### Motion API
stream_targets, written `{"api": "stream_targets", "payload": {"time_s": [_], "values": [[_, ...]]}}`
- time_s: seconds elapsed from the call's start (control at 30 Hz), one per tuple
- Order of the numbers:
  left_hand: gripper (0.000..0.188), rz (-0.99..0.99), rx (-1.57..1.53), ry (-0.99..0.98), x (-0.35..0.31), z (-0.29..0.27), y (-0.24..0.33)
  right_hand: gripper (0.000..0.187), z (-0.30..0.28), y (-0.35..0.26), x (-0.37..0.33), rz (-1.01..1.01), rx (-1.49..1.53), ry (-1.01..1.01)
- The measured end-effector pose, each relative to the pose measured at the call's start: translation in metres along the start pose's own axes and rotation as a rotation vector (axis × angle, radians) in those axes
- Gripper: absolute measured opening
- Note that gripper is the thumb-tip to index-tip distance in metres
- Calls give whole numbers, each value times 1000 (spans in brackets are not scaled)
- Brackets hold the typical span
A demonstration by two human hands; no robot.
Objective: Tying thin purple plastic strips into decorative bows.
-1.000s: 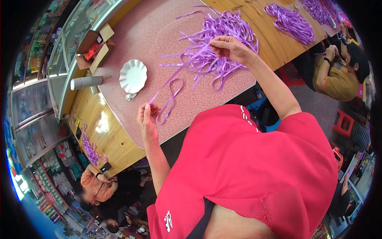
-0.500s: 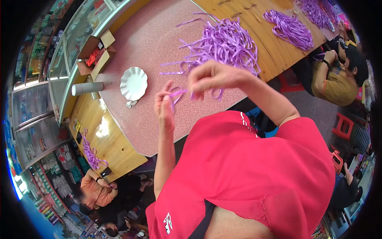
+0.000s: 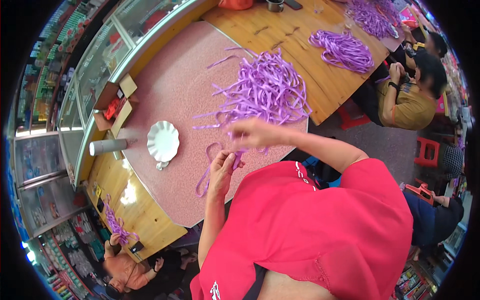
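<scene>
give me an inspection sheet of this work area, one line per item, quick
surface: pink speckled top, wooden tabletop adjoining at upper right
job's things: loose purple ribbon pile; held purple ribbon
clutter: white scalloped dish, grey cylinder, open cardboard box toward the left
hands: left hand pinches the held purple ribbon between its fingers; right hand just above, blurred, grip unclear
cables: nothing seen
surroundings: person in mustard shirt at right, person in orange lower left, glass-fronted cabinets
</scene>
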State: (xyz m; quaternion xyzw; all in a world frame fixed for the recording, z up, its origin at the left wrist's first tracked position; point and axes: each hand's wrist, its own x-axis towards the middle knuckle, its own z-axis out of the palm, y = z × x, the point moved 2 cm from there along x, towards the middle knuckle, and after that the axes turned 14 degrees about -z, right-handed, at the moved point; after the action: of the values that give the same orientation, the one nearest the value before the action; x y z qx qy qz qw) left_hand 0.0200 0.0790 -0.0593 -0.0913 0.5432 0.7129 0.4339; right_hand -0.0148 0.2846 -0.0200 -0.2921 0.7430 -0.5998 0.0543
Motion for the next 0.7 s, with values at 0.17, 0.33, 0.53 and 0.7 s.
{"api": "stream_targets", "payload": {"time_s": [0.17, 0.33, 0.53, 0.7], "values": [[27, -81, 5, 44, -5, 21, 23, 43, 28, -4, -8, -138, -137, -135], [33, -121, 69, 16, -7, 18, 25, 29, 17, 12, -17, -82, -171, -117], [31, -128, 19, 54, -6, 13, 14, 22, -72, 37, -22, 242, -3, -148], [29, -124, -9, 193, -12, -15, -11, 22, -256, 43, -29, 446, -261, 187]]}}
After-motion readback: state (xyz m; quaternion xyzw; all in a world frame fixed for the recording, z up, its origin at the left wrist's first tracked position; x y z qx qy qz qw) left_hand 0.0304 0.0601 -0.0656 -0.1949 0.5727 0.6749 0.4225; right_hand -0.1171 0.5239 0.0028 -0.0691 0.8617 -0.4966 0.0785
